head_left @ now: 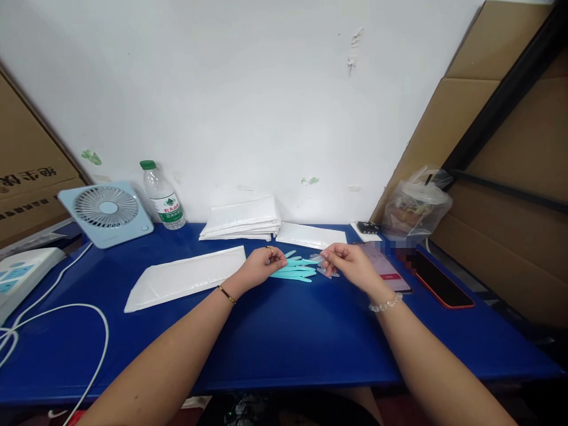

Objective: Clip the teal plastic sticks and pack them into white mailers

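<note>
A small bundle of thin turquoise plastic sticks lies on the blue table between my hands. My left hand, with a ring and a thin bracelet, is closed in a pinch on the left end of the sticks. My right hand, with a bead bracelet at the wrist, pinches something small and pale at the sticks' right end; I cannot make out what it is.
A white padded mailer lies left of my hands. A stack of mailers and one more mailer sit by the wall. A water bottle, a small fan, two phones, a plastic bag and white cables surround them.
</note>
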Demonstrator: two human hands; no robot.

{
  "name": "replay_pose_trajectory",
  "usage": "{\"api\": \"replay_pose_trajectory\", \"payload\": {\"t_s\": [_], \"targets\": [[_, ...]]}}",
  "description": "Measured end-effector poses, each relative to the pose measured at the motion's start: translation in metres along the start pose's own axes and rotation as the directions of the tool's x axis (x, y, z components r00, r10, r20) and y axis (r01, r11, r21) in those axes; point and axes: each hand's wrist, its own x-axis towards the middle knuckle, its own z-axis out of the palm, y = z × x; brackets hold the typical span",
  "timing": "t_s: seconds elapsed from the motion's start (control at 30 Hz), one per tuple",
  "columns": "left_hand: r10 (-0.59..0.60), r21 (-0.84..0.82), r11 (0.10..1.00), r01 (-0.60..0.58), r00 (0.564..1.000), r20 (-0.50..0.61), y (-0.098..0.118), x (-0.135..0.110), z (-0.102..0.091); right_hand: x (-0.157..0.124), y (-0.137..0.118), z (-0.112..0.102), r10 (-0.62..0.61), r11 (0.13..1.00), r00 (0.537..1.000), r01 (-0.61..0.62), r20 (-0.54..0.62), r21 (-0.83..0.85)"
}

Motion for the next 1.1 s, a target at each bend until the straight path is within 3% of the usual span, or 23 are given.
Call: {"api": "replay_pose_trajectory", "payload": {"t_s": [0.27, 0.43, 0.5, 0.6, 0.77, 0.9, 1.03, 1.1], "targets": [[-0.028, -0.066, 0.997, 0.027, 1.0, -0.014, 0.003, 0.003, 0.001, 0.001, 0.001, 0.004, -0.001, 0.997, 0.999, 0.005, -0.046, 0.08], [-0.018, -0.091, 0.996, 0.016, 1.0, -0.021, 0.004, 0.002, 0.006, 0.002, -0.002, 0.016, 0.013, 0.993, 1.0, -0.017, 0.027, 0.12], [-0.026, -0.053, 0.998, 0.024, 0.999, -0.035, 0.0, 0.004, 0.006, 0.002, -0.002, 0.016, 0.022, 0.999, 0.999, -0.024, 0.046, 0.047], [-0.055, 0.064, 0.996, 0.063, 0.992, -0.118, -0.013, 0.008, 0.003, 0.001, -0.003, 0.006, -0.026, 0.977, 0.999, 0.018, -0.038, -0.212], [-0.066, 0.356, 0.927, 0.118, 0.986, -0.153, -0.028, 0.012, -0.003, -0.002, -0.001, -0.018, -0.079, 0.804, 0.997, 0.058, -0.01, -0.592], [0.004, 0.419, 0.906, 0.065, 0.987, -0.163, -0.02, 0.007, -0.003, -0.004, 0.006, -0.03, -0.002, 0.734, 1.0, 0.017, 0.023, -0.679], [0.127, 0.4, 0.909, -0.12, 0.992, 0.009, -0.005, -0.002, -0.002, -0.003, 0.015, -0.028, 0.095, 0.741, 0.994, -0.034, 0.056, -0.67], [0.137, 0.417, 0.896, -0.154, 0.988, 0.071, -0.001, -0.003, 0.0, -0.002, 0.017, -0.026, 0.118, 0.752, 0.991, -0.046, 0.065, -0.658]]}}
